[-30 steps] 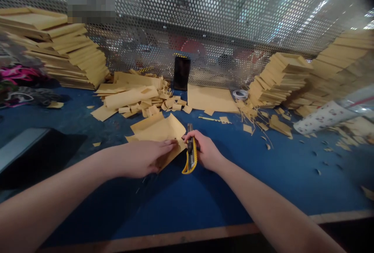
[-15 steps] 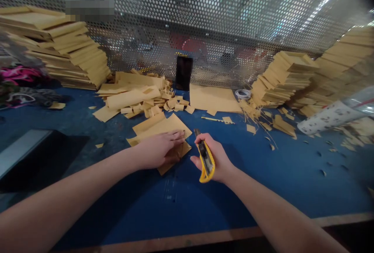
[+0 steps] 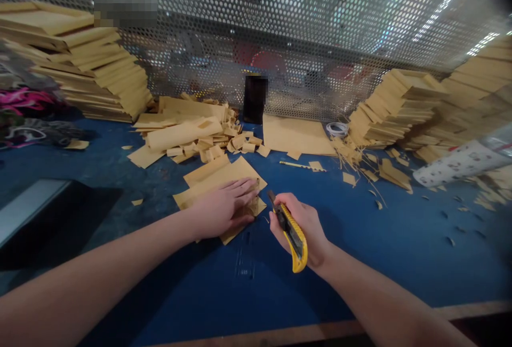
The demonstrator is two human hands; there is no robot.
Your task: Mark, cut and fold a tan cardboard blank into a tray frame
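Blue table (image 3: 400,240); left hand (image 3: 220,209) hides brown sheets (image 3: 224,173); cutter (image 3: 294,235) blade unclear.

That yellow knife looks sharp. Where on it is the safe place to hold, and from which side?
Probably by the long yellow handle, as the right hand does now: it wraps the middle of the utility knife, coming from the right side with the butt toward the person. The dark blade end points away, toward the brown sheet that the left hand presses flat, so the fingers stay behind the tip.
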